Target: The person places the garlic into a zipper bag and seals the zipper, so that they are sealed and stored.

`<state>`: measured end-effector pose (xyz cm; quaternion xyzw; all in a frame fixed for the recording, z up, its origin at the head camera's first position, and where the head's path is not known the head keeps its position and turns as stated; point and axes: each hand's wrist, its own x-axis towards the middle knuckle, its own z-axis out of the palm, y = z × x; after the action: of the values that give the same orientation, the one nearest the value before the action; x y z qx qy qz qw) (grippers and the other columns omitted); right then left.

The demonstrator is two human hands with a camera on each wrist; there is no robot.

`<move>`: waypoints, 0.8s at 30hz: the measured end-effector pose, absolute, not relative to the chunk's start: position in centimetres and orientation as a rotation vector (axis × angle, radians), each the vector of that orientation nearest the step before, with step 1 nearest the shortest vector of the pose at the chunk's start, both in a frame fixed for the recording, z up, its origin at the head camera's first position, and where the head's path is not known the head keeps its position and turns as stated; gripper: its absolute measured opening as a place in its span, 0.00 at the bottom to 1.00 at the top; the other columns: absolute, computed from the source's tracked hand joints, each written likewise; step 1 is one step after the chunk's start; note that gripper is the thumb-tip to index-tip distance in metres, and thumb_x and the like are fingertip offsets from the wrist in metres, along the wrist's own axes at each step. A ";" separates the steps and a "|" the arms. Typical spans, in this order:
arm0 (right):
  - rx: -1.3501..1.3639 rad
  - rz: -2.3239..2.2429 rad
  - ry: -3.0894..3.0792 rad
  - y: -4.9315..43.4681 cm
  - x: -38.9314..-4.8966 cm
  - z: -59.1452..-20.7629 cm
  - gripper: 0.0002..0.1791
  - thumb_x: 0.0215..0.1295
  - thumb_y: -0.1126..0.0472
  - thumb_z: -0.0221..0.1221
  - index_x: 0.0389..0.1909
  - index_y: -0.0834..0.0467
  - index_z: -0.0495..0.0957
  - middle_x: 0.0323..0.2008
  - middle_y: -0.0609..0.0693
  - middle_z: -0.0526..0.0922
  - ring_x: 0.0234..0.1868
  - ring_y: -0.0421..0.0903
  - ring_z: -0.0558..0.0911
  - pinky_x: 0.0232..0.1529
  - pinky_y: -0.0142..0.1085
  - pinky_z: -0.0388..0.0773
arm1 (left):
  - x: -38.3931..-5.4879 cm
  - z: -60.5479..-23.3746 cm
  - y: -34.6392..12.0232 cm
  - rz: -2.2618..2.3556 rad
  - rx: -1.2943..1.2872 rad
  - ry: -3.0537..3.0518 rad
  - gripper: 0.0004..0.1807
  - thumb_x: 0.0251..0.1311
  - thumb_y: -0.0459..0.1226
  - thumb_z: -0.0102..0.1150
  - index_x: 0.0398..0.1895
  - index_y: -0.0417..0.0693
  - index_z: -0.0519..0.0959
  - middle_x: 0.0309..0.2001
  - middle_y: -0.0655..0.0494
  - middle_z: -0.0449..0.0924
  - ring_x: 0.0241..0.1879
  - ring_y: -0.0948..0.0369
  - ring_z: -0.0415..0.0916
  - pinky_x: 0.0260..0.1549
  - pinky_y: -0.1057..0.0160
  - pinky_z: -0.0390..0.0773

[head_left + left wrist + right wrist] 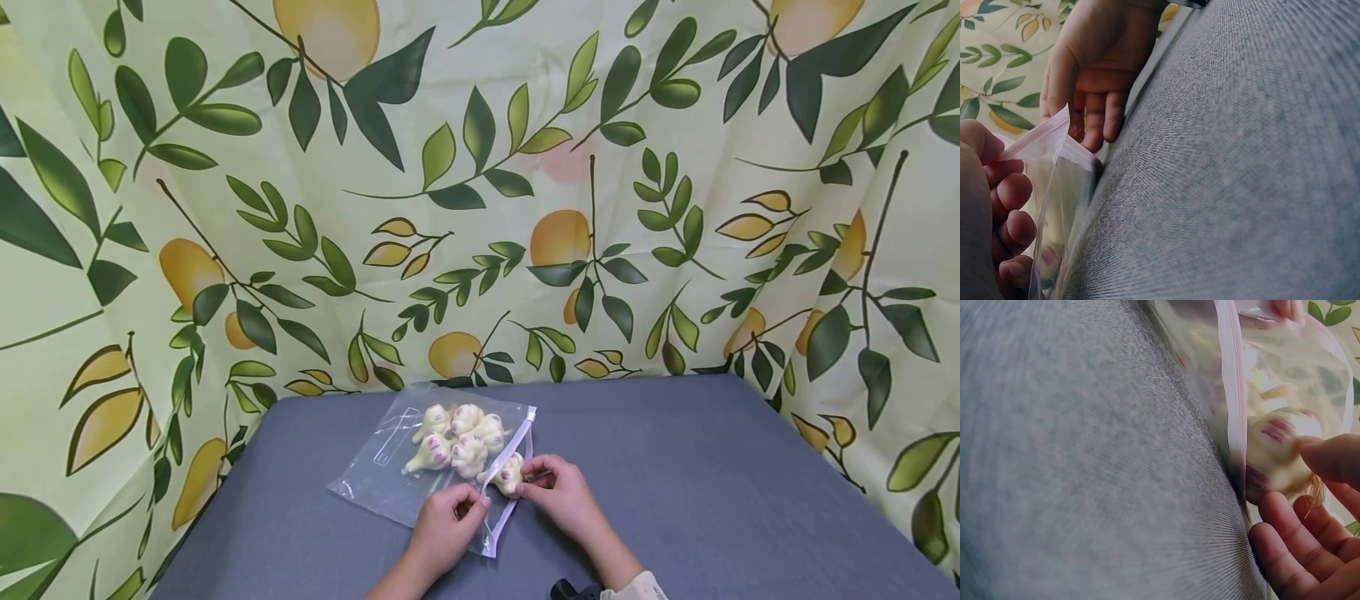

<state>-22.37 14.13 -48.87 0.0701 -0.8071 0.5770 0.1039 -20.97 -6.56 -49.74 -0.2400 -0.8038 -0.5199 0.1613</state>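
Observation:
A clear zip bag (378, 492) with a pale pink-white zip strip lies on the table, its mouth toward the right. Several garlic bulbs (468, 455), whitish with purple streaks, are inside it. My left hand (444, 529) pinches the near part of the bag's zip edge, holding it up, as the left wrist view also shows. At the mouth, my right hand (564, 498) holds one garlic bulb (1282, 450) between thumb and fingers, its root end toward the palm. That bulb sits partly within the opening. The bag's film partly blurs the bulbs behind it.
A grey cloth-covered table (675, 475) extends around the bag. Behind it and at both sides hangs a cloth (480, 275) printed with leaves and fruit. A small black object (573, 590) shows near my right sleeve at the bottom edge.

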 end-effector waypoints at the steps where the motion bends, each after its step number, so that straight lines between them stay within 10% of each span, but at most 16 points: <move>1: 0.216 1.697 -2.379 14.1 -22.4 -48.9 0.12 0.48 0.67 0.73 0.34 0.62 0.81 0.33 0.53 0.82 0.27 0.36 0.78 0.30 0.28 0.76 | -21.0 -49.7 -6.6 -1.484 -0.684 -2.295 0.15 0.54 0.31 0.66 0.17 0.60 0.76 0.17 0.72 0.67 0.19 0.76 0.62 0.21 0.76 0.66; 12: 0.364 1.951 -2.299 13.5 -22.1 -48.6 0.20 0.54 0.71 0.68 0.49 0.68 0.77 0.48 0.65 0.80 0.49 0.60 0.84 0.42 0.31 0.81 | -20.8 -49.5 -6.5 -1.485 -0.679 -2.299 0.14 0.54 0.31 0.65 0.18 0.59 0.77 0.17 0.72 0.67 0.19 0.76 0.63 0.22 0.75 0.67; 19: 0.216 1.530 -2.361 13.2 -22.3 -49.1 0.11 0.47 0.67 0.73 0.32 0.55 0.84 0.31 0.48 0.76 0.31 0.38 0.77 0.34 0.30 0.74 | -21.0 -49.7 -6.5 -1.466 -0.710 -2.265 0.14 0.53 0.30 0.65 0.18 0.60 0.76 0.17 0.72 0.67 0.19 0.76 0.63 0.21 0.75 0.67; 24: 0.394 1.494 -2.431 13.1 -22.0 -49.0 0.11 0.53 0.64 0.70 0.39 0.58 0.84 0.33 0.47 0.81 0.33 0.36 0.78 0.36 0.30 0.77 | -21.1 -49.8 -6.5 -1.461 -0.716 -2.254 0.14 0.53 0.30 0.66 0.18 0.59 0.77 0.17 0.72 0.68 0.19 0.76 0.63 0.21 0.74 0.68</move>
<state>-22.05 13.07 -49.05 0.1356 -0.8369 0.5141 0.1303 -21.05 -6.49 -49.84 -0.2534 -0.7976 -0.5170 0.1797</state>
